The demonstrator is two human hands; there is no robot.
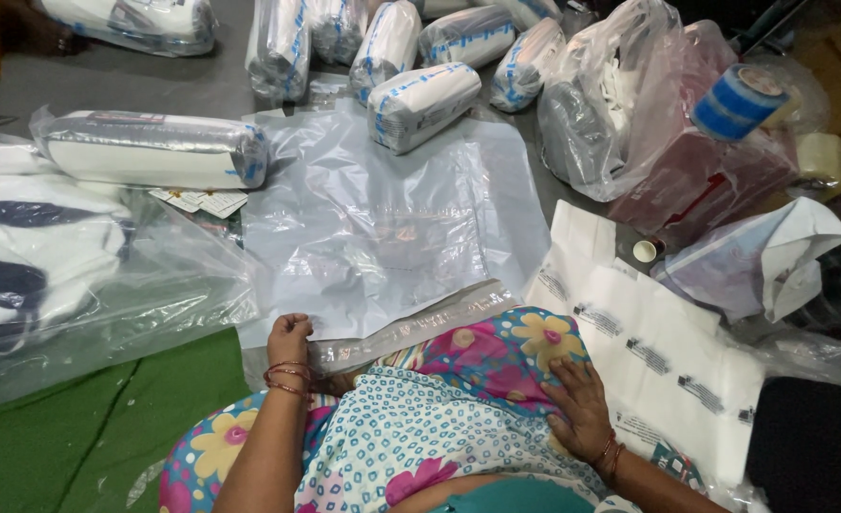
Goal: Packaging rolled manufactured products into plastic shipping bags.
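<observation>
My left hand point(288, 340) is closed on the near edge of a grey plastic mailing bag point(373, 228) that lies flat on the floor, by its folded adhesive flap point(411, 328). My right hand point(580, 404) rests with spread fingers on my knee, which is covered by flower-patterned cloth point(458, 380). A rolled white packet with blue print point(422, 103) lies on the far end of the bag. Red bangles sit on both wrists.
Several more rolled packets point(154, 147) lie at the back and left. A stack of white printed bags point(658, 370) lies at the right. A blue tape roll point(739, 100) sits on stuffed plastic bags. Clear bags of dark-and-white cloth point(40, 256) and green cloth point(88, 427) lie left.
</observation>
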